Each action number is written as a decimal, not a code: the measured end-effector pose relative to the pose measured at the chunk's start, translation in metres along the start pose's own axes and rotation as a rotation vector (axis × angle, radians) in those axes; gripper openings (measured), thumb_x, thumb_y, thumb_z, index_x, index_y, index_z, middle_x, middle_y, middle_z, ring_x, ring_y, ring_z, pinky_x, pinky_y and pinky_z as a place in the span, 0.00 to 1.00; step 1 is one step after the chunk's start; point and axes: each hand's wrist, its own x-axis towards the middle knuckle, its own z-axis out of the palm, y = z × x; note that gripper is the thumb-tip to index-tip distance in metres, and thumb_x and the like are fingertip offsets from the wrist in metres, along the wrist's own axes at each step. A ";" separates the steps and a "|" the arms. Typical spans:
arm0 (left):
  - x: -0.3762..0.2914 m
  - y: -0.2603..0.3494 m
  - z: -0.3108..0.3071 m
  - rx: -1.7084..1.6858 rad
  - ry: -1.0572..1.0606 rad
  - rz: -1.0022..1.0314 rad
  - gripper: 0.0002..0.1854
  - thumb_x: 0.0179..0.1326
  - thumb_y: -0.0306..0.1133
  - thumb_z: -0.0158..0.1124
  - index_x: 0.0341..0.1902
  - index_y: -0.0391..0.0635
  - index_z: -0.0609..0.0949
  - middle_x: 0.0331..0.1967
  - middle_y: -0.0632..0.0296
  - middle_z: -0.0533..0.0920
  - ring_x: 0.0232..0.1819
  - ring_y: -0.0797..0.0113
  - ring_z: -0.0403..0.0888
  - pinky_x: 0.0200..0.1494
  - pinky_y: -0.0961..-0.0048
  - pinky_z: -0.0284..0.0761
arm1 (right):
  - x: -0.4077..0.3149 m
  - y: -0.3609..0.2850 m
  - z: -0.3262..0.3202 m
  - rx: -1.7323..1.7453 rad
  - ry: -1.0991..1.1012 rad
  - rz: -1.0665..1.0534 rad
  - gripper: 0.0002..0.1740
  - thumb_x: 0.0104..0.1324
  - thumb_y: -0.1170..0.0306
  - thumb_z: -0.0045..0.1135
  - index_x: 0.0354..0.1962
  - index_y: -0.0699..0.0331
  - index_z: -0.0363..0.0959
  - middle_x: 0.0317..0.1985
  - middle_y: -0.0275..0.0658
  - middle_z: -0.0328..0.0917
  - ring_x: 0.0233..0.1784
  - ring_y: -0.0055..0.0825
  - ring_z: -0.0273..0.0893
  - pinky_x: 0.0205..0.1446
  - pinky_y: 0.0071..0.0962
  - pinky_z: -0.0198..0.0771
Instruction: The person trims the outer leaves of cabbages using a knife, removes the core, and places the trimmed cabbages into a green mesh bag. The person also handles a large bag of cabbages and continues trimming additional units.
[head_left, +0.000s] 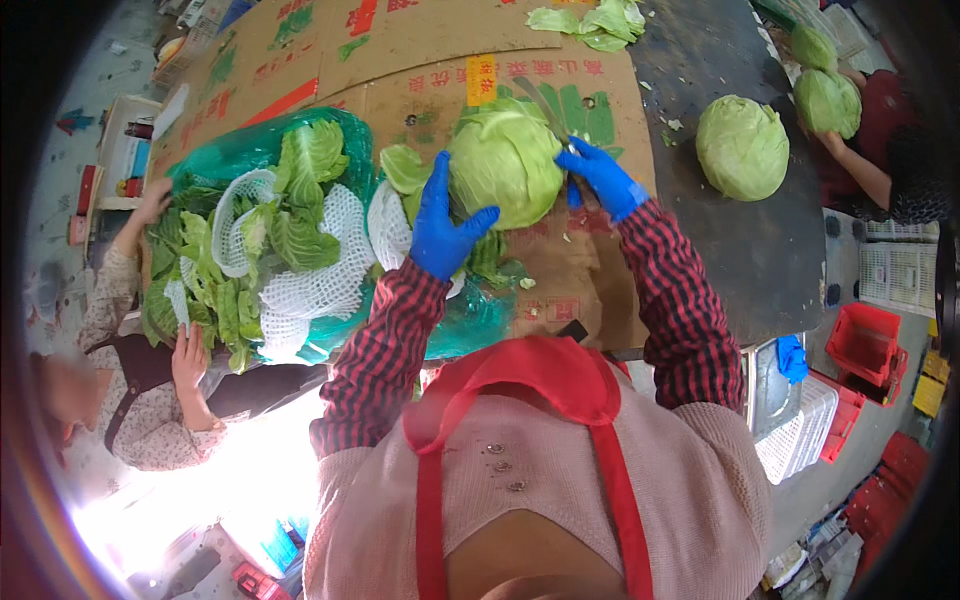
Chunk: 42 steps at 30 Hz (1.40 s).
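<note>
A green cabbage head (506, 163) rests on the cardboard-covered table in front of me. My left hand (446, 225), in a blue glove, lies spread against its left and lower side. Gloved in blue too, my right hand (600, 176) is closed round the handle of a knife, fingertips at the cabbage's right edge. The knife's blade (541, 105) points up and left, just behind the cabbage. Loose cabbage leaves (405, 169) and white foam netting (388, 225) lie left of the cabbage, partly behind my left hand.
At left, a green plastic bag (352, 135) holds leaves and foam nets, with a person's hands at it. Another cabbage (742, 148) sits on the dark tabletop (765, 277) at right. Beyond it, a person holds a cabbage (826, 103). Leaf scraps (600, 26) lie at the far side.
</note>
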 end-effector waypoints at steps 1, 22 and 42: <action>-0.008 0.000 0.004 0.114 -0.005 0.100 0.50 0.50 0.39 0.73 0.71 0.39 0.53 0.68 0.53 0.61 0.67 0.57 0.61 0.67 0.63 0.59 | -0.012 0.009 -0.005 -0.023 0.019 -0.023 0.27 0.63 0.63 0.59 0.58 0.64 0.64 0.29 0.35 0.74 0.20 0.19 0.71 0.20 0.20 0.66; -0.021 0.002 -0.002 0.224 0.000 0.200 0.48 0.40 0.35 0.77 0.68 0.46 0.64 0.59 0.51 0.66 0.65 0.53 0.60 0.68 0.58 0.57 | -0.067 0.017 0.040 -0.573 0.338 -0.549 0.42 0.52 0.62 0.72 0.62 0.64 0.62 0.44 0.39 0.76 0.32 0.21 0.77 0.34 0.24 0.75; -0.049 0.001 -0.002 0.132 -0.071 0.400 0.57 0.34 0.45 0.81 0.68 0.45 0.58 0.69 0.44 0.54 0.70 0.45 0.55 0.68 0.56 0.57 | -0.010 -0.006 -0.066 -1.061 0.907 -0.354 0.39 0.50 0.52 0.69 0.58 0.55 0.66 0.45 0.47 0.77 0.41 0.41 0.79 0.40 0.38 0.73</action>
